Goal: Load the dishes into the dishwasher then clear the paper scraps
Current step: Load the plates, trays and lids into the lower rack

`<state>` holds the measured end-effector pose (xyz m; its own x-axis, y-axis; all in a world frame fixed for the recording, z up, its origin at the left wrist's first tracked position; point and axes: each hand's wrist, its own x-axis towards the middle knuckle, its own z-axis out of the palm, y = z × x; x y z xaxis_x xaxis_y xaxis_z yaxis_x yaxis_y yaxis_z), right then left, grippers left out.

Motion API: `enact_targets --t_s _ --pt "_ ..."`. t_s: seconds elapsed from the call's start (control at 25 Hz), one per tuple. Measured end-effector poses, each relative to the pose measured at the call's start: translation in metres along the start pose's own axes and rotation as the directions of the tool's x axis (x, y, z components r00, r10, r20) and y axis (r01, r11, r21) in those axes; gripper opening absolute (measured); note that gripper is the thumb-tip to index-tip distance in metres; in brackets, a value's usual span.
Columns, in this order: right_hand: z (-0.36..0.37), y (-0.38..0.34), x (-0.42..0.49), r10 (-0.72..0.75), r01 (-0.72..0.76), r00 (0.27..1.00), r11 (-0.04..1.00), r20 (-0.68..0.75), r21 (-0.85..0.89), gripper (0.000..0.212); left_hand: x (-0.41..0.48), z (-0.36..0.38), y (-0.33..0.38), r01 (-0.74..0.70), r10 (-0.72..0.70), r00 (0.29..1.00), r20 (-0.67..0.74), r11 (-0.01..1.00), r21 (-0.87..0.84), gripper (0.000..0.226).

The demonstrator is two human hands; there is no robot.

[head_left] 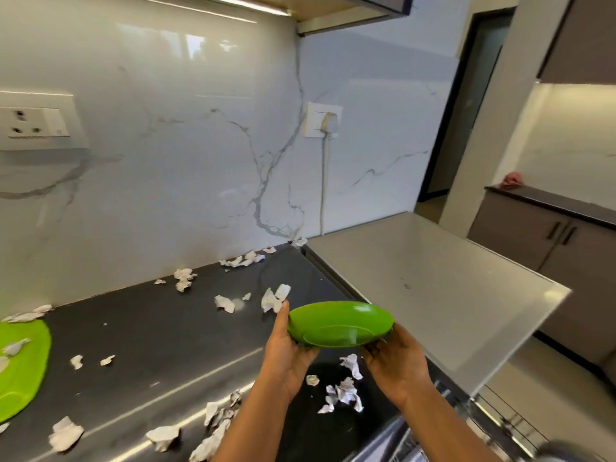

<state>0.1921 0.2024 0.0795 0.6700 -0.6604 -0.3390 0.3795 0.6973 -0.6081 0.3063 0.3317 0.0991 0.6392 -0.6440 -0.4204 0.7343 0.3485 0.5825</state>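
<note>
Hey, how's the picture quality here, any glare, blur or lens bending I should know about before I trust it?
Head view: bright glare patches sit on the glossy backsplash below the light strip, and pale streaks cross the dark countertop; the wide-angle lens bows the wall and counter lines; the green plate is fairly sharp; the bottom right corner is smeared.

Paper scraps point(275, 299) lie scattered on the counter point(140, 341), a plate point(23, 365) at its left.
</note>
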Motion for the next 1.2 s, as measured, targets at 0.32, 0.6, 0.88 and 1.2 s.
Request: enact_targets --t_s 0.32,0.6,0.88,1.2 --pt "-0.046 -0.044 -0.009 -0.015 0.015 1.000 1.000 -0.010 -0.027 0.026 -0.009 0.037 -0.039 -0.061 0.073 0.996 -0.059 0.981 0.185 0.034" --pt "-0.115 -0.121 -0.019 -0.048 0.048 0.996 0.999 -0.076 -0.003 0.024 -0.026 0.102 -0.115 -0.107 0.117 0.993 -0.026 0.966 0.235 0.035" --pt "-0.237 -0.198 -0.030 -0.142 0.148 0.974 0.989 -0.175 0.020 0.028 -0.010 0.149 -0.236 -0.018 -0.011 0.998 0.055 0.875 0.485 0.025" --pt "-0.369 -0.209 -0.055 -0.107 0.160 0.908 0.982 -0.406 0.099 0.025 0.011 0.166 -0.371 0.195 -0.190 0.979 -0.071 0.786 0.586 0.036"
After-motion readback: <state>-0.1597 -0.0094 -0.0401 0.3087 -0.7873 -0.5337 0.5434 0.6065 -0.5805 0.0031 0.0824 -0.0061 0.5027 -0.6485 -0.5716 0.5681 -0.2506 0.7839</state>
